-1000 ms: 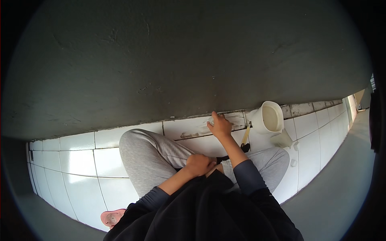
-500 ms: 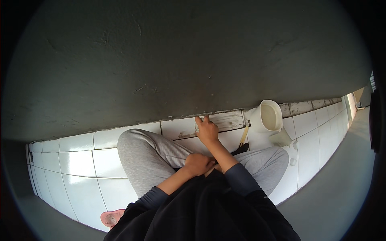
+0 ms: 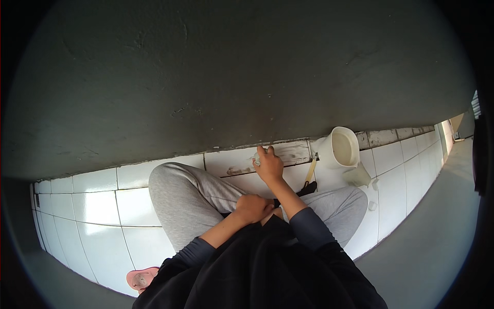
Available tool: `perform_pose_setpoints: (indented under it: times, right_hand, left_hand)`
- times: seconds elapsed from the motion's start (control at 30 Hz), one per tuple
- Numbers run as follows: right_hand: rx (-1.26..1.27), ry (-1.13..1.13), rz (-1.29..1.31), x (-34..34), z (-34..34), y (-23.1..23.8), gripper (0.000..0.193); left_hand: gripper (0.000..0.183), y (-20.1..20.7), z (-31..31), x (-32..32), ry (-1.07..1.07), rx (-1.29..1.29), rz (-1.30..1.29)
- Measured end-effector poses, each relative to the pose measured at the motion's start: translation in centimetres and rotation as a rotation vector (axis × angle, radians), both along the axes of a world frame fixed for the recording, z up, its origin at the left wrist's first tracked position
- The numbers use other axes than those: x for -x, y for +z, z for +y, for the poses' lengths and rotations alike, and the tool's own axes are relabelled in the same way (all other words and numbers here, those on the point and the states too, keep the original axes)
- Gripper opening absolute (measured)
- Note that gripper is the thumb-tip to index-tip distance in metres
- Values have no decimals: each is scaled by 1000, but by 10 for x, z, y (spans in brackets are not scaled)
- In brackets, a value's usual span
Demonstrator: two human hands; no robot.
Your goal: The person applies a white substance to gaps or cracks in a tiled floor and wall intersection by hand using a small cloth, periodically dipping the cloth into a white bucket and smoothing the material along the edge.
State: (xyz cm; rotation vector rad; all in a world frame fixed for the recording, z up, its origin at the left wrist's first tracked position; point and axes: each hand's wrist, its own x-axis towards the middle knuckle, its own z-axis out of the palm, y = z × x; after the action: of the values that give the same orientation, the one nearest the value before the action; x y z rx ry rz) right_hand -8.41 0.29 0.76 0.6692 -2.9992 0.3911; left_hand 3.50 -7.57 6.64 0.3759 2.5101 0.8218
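Observation:
My right hand (image 3: pixel 270 167) is stretched to the foot of the dark wall, its fingers curled round a small pale pad (image 3: pixel 256 158). The fingers cover most of the pad. It presses on a white tile (image 3: pixel 294 154) smeared with dark grime. My left hand (image 3: pixel 253 208) rests closed in my lap; whatever its fingers hold, if anything, is hidden. To the right of my right hand stands a white plastic pitcher (image 3: pixel 341 149) with cloudy liquid inside. Between them a brush-like tool with a yellowish handle (image 3: pixel 311 172) lies on the tiles.
The dark wall (image 3: pixel 231 77) rises close in front. White floor tiles (image 3: pixel 98 206) run left and right along it, more dirty ones at the far right. Small pale pieces (image 3: pixel 372 206) lie beside my right knee. A pink slipper (image 3: pixel 140 280) is at the lower left.
My right hand has shifted slightly to the right over the grimy tile, with the pale pad in it. The left hand stays in my lap. The whole view has moved slightly.

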Motion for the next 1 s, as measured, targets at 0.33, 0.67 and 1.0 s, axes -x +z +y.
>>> perform_pose_setpoints:
  times: [0.33,0.67,1.0]
  right_hand:
    - [-143,-319,-61,58,97,9,40]
    - [-81,39,-110,-17,-17,0,42]
    - [-154,-317,-43,57,108,9,43]
  left_hand:
    - [32,-6,-1,-3,-2,21,-4]
    - [31,-6,1,1,-45,95,-42]
    - [31,-8,1,-2,-4,-7,61]
